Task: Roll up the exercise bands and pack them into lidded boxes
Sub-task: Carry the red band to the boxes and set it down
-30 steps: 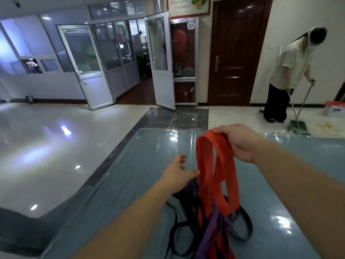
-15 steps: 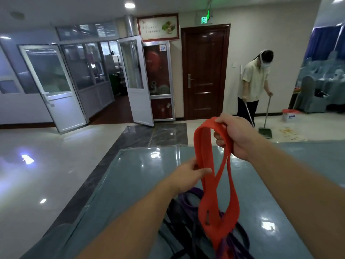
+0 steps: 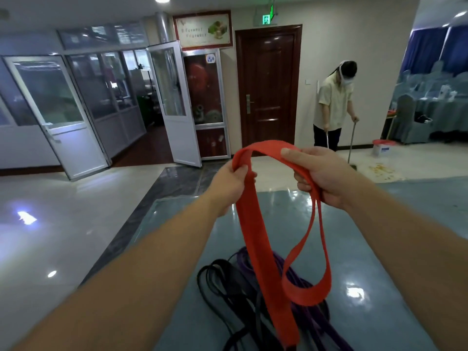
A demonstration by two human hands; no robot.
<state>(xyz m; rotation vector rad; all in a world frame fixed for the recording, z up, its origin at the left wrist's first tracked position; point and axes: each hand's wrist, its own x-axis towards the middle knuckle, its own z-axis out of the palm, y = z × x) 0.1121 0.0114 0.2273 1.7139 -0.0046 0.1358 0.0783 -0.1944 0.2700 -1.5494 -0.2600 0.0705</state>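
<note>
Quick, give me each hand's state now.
Left hand: pinching the wide red rubber exercise band.
Right hand: gripping the same band.

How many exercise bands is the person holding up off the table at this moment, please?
1: the red band, gripped by the left hand and right hand. Purple bands and black bands lie tangled on the table; their number is unclear.

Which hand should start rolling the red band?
Probably the left hand. Its grip pinches the red band right at the folded top bend, a natural place to start a roll. The right hand holds further along the loop and can feed slack.
</note>
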